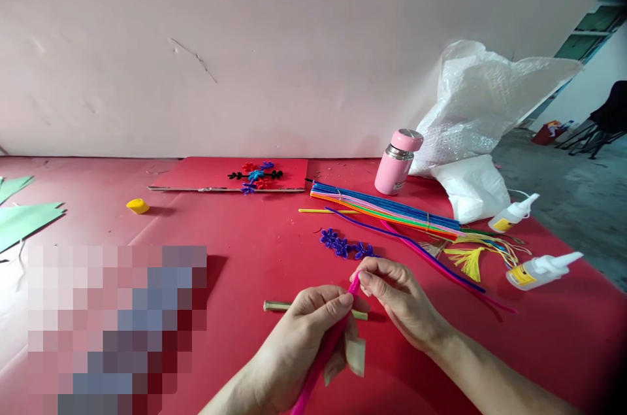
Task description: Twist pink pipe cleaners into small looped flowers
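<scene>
1. Pink stem point(313, 372), maybe several together: it's in both hands, on the near side of the purple flowers point(341, 245).
2. Left hand point(313, 323): fingers clamped round it, thumb on top. Right hand point(401, 297): thumb and fingers together on its tip.
3. Progress, as I judge it: the purple flowers look shaped; the pink stem runs straight where I can see it, so its shaping looks barely begun.
4. A stick point(275, 305) lies partly behind the left hand, nearer than the purple flowers.
5. Right of the purple flowers, the blue stem point(411, 238) and banded bundle point(382, 206) look unworked.
6. Beyond the purple flowers, leftward, a red board point(196, 173) bears a finished-looking cluster point(255, 175).
7. Flask point(392, 170): beyond the purple flowers, to the right.
</scene>
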Available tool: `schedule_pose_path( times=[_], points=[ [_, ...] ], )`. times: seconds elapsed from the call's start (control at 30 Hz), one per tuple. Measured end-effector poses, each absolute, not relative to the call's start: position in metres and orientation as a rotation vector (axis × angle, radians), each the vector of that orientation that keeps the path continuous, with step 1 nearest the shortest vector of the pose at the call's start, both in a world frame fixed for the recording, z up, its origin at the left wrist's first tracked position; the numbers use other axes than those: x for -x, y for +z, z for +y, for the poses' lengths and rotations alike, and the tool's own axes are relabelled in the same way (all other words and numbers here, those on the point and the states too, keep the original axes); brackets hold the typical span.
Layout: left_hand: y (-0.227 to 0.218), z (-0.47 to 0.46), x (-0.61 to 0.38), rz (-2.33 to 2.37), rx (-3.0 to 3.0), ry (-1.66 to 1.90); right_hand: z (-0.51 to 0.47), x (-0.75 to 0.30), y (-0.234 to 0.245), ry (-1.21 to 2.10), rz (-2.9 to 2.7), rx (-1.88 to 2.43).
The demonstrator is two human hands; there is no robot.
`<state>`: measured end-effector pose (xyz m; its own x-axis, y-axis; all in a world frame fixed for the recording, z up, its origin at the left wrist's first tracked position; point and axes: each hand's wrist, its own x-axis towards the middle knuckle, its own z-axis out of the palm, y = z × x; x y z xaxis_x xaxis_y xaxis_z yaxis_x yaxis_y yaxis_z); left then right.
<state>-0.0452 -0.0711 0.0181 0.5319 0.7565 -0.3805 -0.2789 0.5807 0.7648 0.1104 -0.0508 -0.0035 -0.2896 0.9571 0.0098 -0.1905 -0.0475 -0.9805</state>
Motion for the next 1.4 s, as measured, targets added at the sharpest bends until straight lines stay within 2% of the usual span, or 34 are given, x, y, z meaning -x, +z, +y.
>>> schedule_pose_path(
  times=[0.23, 0.43, 0.53, 0.77, 1.1, 1.27, 1.4],
  points=[
    [0.022, -0.068, 0.042, 0.806, -0.727, 0.627, -0.051, -0.113, 0.001, 1.468, -1.362, 0.950],
    [0.025, -0.062, 0.043, 0.989, -0.770, 0.631, -0.051, -0.115, 0.001, 1.252, -1.503, 1.015],
    [0.026, -0.056, 0.047, 1.041, -0.777, 0.579, -0.050, -0.119, -0.002, 1.015, -1.706, 0.979],
    [0.015, -0.050, 0.054, 1.006, -0.829, 0.493, -0.045, -0.125, -0.008, 0.241, -2.227, 0.848],
    [0.007, -0.053, 0.061, 0.943, -0.844, 0.421, -0.045, -0.131, 0.009, -0.159, -2.543, 0.651],
    [0.020, -0.063, 0.052, 1.051, -1.225, 0.358, -0.051, -0.135, 0.026, -0.213, -2.788, 0.538],
    [0.022, -0.072, 0.040, 1.076, -1.620, 0.368, -0.062, -0.133, 0.027, 0.101, -2.802, 0.723]
  ],
)
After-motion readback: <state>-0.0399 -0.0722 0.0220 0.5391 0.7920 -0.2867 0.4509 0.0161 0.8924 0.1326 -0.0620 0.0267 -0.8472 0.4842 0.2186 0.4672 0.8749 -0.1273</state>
